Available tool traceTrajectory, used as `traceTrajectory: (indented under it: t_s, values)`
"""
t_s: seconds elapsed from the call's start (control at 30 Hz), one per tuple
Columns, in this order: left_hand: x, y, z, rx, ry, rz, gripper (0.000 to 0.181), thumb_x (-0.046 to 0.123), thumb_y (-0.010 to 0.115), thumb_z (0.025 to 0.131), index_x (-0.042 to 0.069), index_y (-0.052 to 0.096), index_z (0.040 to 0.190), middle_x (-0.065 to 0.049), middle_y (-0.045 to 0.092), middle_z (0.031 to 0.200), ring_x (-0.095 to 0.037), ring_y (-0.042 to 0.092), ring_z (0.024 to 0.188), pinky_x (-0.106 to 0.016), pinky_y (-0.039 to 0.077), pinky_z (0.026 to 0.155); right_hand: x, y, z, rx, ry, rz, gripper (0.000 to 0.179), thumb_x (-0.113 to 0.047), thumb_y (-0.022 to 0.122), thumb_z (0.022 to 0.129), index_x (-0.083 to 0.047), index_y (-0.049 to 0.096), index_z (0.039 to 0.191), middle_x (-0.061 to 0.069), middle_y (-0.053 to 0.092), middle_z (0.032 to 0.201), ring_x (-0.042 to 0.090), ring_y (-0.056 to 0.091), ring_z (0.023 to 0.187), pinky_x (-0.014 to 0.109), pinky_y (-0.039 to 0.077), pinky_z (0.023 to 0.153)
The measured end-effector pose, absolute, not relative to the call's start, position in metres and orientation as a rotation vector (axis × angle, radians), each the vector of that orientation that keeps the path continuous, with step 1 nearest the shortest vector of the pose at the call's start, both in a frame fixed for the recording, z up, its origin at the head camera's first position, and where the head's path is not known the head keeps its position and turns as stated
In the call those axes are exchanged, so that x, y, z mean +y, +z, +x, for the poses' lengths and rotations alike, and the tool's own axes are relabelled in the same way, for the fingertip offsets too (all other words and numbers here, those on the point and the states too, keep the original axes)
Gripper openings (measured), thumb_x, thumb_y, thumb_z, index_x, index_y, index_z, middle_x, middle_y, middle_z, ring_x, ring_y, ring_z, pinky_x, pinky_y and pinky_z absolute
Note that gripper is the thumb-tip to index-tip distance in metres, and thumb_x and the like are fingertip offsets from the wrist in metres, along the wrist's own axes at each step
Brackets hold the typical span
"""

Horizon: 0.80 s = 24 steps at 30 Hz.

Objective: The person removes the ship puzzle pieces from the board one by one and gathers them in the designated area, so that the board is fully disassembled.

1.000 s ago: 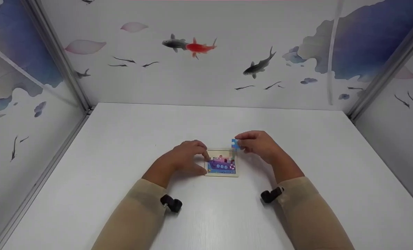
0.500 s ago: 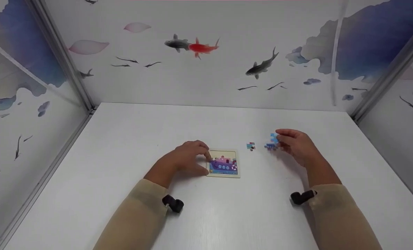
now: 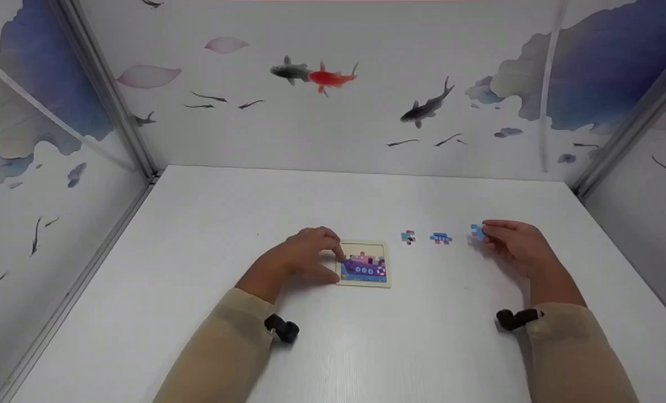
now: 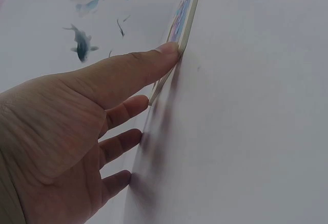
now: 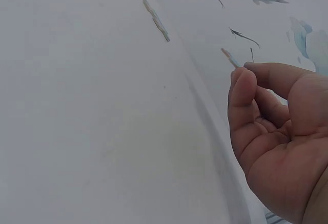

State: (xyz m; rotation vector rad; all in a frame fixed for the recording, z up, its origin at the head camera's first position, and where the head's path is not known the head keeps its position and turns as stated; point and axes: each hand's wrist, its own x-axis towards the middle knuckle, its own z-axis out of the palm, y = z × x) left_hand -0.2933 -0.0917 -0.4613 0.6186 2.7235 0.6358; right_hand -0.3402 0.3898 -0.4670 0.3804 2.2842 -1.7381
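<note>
While I watch from my end of the feed, I see the right hand (image 3: 515,243) pinching a light-blue puzzle piece (image 3: 477,231) between thumb and index finger, its other fingers curled behind. From the right wrist I get that piece nearly edge-on, and I cannot tell whether it touches the table (image 3: 400,336). On my other side, the left hand (image 3: 305,252) has thumb and index finger spread apart, both touching the left side of a pale puzzle frame (image 3: 364,285) that lies flat. Inside the frame, a purple and pink ship picture (image 3: 364,270) fills the lower part, with cream backing above it. Between the frame and the right hand I count two loose pieces lying in a row: a multicoloured piece (image 3: 408,237) nearer the frame, then a blue-and-pink piece (image 3: 441,238). Further out, I see beige sleeves (image 3: 215,347) with a small black device at each cuff, and a back wall (image 3: 333,134) printed with fish and petals.
</note>
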Motion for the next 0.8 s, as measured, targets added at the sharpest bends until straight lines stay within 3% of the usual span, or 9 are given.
traceTrajectory:
  t_s: [0.4,0.8]
  values:
    - [-0.088,-0.462,-0.291,2.729,0.628,0.609,0.032,0.040,0.085,0.088,0.040,0.075,0.118,0.009,0.053,0.157,-0.026,0.036,0.158,-0.059,0.033,0.130,0.392,-0.477,-0.339,2.295,-1.680,0.345,0.053,-0.033,0.069,0.106,-0.008,0.057,0.152,-0.005,0.074,0.106,0.007,0.069,0.090,0.019,0.060,0.084]
    - [-0.092,-0.464,-0.294,2.726,0.619,0.673,0.030,0.040,0.084,0.089,0.038,0.076,0.118,0.009,0.054,0.156,-0.026,0.038,0.157,-0.056,0.035,0.129,0.392,-0.479,-0.342,2.310,-1.672,0.337,0.053,-0.032,0.066,0.108,-0.005,0.054,0.152,-0.004,0.075,0.106,0.005,0.069,0.087,0.018,0.060,0.084]
